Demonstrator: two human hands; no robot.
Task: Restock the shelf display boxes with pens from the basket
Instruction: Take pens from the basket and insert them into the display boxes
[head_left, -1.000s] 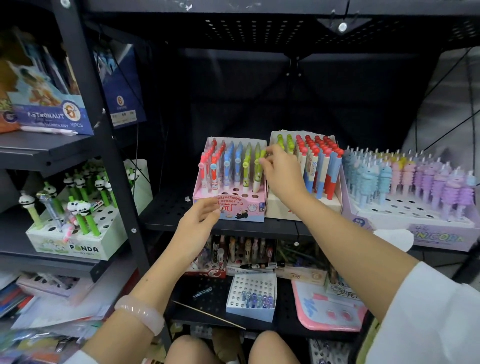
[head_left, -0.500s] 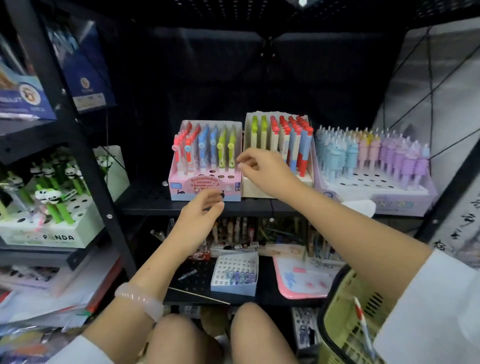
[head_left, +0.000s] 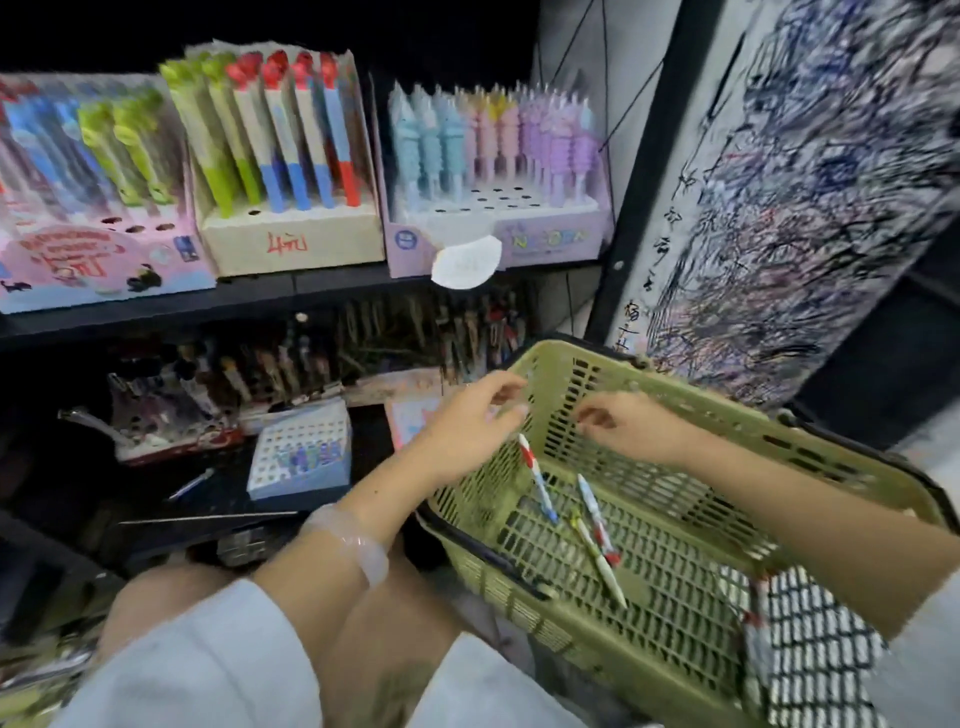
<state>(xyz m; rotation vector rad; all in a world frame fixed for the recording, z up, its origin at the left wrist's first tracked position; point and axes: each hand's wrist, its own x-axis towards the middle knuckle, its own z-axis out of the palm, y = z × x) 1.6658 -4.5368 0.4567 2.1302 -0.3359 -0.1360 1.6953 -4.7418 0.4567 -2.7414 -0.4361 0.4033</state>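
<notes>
Pens (head_left: 592, 514) are lying loose on the floor of the green basket (head_left: 779, 441), three or so, crossing one another. The left hand (head_left: 467, 431) is hovering above them with fingers spread and holding nothing; the right hand (head_left: 628, 423) is reaching in with fingers loosely curled, also holding nothing. Judging by this, picking comes next: pinching one pen by its barrel should be lifting it clear for the cream display box (head_left: 291, 236), where one hole is showing free.

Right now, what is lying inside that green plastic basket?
Inside the green plastic basket, three loose pens lie on the slatted floor, with a black-and-white checked item in the near corner. The right forearm crosses above and hides part of the floor.
</notes>
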